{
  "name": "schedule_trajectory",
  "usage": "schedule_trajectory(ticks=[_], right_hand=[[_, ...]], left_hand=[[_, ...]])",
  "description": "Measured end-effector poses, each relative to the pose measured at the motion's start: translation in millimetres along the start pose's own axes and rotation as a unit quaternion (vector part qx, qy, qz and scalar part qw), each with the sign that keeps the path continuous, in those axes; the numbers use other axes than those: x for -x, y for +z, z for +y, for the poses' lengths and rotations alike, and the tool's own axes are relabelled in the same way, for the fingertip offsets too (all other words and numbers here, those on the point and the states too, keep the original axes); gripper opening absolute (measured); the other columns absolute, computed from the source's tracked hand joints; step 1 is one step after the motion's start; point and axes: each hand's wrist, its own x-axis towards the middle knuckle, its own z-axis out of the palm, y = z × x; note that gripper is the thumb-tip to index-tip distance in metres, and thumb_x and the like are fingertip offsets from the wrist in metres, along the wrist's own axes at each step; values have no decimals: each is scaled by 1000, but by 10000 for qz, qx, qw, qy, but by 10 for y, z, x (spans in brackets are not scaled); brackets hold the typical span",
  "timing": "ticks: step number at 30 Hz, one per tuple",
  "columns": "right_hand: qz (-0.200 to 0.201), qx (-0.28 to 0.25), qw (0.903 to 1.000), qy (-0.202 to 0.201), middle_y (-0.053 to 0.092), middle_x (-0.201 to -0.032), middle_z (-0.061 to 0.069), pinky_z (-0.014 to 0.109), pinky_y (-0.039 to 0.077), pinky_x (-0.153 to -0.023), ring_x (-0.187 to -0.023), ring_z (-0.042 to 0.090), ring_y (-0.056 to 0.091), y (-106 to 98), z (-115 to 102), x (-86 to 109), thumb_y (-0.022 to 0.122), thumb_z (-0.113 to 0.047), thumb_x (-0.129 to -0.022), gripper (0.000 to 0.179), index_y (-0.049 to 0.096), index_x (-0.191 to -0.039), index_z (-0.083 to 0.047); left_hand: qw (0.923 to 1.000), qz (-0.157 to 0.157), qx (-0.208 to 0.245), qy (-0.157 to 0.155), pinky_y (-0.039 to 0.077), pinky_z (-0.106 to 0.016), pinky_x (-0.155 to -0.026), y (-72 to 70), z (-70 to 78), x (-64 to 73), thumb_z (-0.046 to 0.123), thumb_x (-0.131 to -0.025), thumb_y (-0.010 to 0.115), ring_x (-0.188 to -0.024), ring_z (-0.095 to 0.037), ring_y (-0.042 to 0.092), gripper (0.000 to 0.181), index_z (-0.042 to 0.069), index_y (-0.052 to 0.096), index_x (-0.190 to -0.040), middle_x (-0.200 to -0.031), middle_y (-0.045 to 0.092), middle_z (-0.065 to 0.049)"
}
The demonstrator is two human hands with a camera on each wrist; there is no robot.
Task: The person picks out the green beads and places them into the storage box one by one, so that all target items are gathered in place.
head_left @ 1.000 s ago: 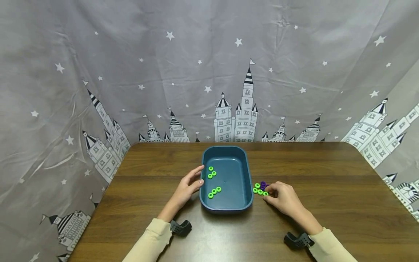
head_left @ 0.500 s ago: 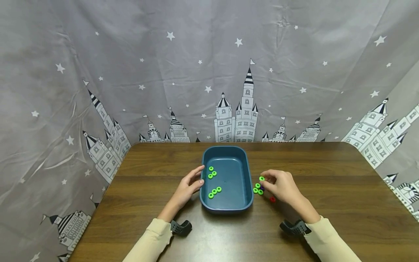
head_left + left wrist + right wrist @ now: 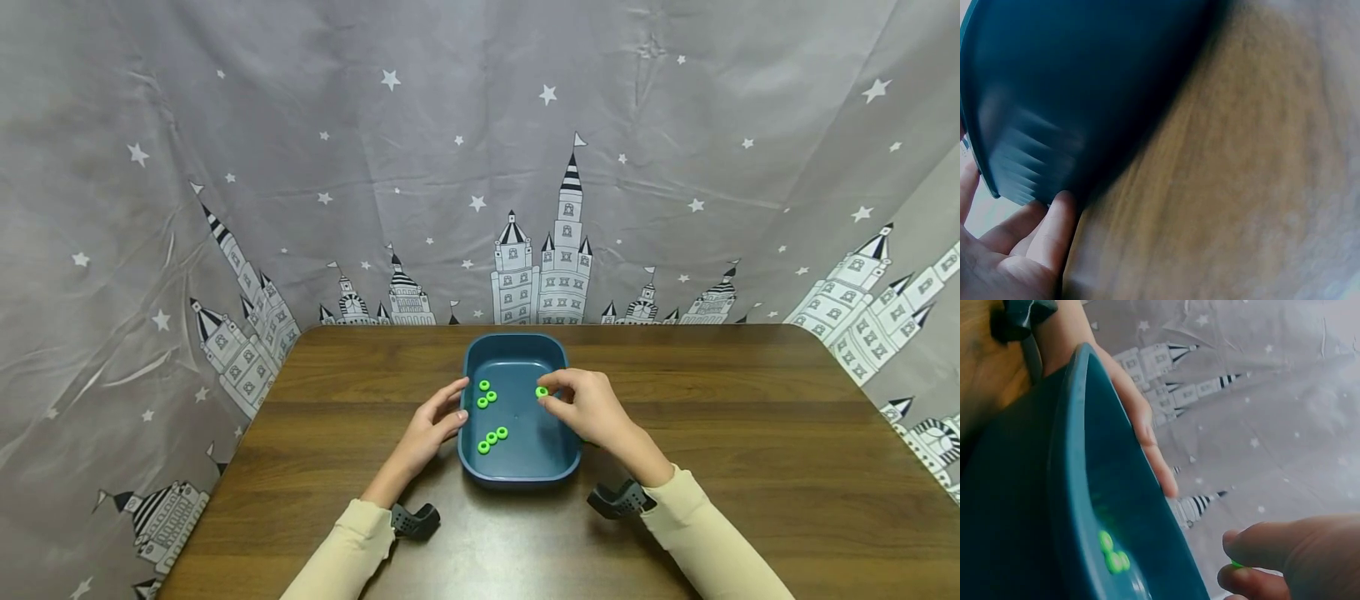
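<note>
A dark blue rectangular bin stands on the table. Several bright green rings lie on its floor, in two small groups toward the left. My left hand rests against the bin's left side, its fingers extended; the left wrist view has the fingertips touching the outer wall. Over the right part of the bin, my right hand pinches one green ring between thumb and fingers. Only a sliver of the held ring shows in the right wrist view.
The brown wooden table spreads around the bin. Behind it hangs a grey curtain printed with castles and stars. Each wrist wears a black strap. The right hand and forearm cover the spot just right of the bin.
My right hand has picked a green ring from the pile of green and purple rings and carried it left over the bin. A red ring showed briefly. The left hand has stayed put.
</note>
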Motion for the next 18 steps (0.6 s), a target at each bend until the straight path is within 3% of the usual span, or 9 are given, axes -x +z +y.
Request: schedule_trajectory(ticks=[10,18], right_hand=[[-726,10,9974,13,78,-95,8,20,50,-63,-72,8,60,295,-146,-188,74,-11,-90,21,77,-108,-1],[-1100,89,9939,68,79,-97,8,31,59,-75,-86,18,72,452,-131,-232,75,-10,-88,22,77,-108,-2]], left_hand=[[10000,-47,18,-3,56,-34,-98,11,4,-3,11,-103,54,-135,-46,52,59,5,35,-158,-153,44,-32],[10000,-43,-56,-3,56,-40,-101,-2,13,4,12,-103,54,-134,-46,52,58,5,35,-158,-152,45,-32]])
